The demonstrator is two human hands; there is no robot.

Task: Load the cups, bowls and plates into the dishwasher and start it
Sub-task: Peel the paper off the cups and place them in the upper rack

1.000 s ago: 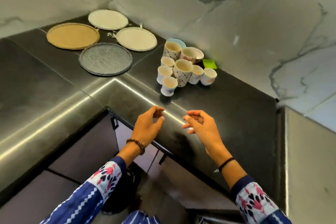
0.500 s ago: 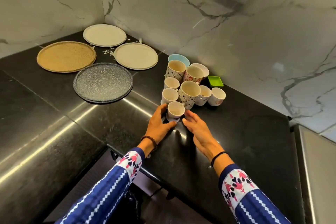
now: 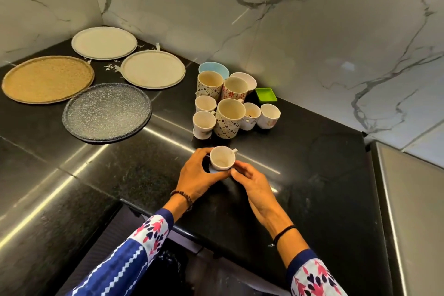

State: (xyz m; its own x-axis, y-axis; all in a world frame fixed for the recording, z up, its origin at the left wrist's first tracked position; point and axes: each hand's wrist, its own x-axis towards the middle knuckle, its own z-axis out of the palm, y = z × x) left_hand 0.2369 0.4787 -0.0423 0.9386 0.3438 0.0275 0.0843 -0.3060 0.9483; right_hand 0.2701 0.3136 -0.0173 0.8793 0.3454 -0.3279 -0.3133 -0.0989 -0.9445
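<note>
Cradling the small white ceramic cup [image 3: 222, 158] between both hands, you have something light, rigid, glaze-slick and likely to chip. Your left hand [image 3: 195, 175] curls round its left wall, and your right hand [image 3: 252, 182] pinches its lower right side. It tilts just above the glossy black stone counter [image 3: 312, 175]. Grip the body, not the small handle.

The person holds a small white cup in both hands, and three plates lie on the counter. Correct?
Not quite. The head view shows four plates on the counter, not three: a back cream plate, a nearer cream plate, a tan plate and a grey speckled plate. The left hand and right hand do hold the small white cup.
</note>
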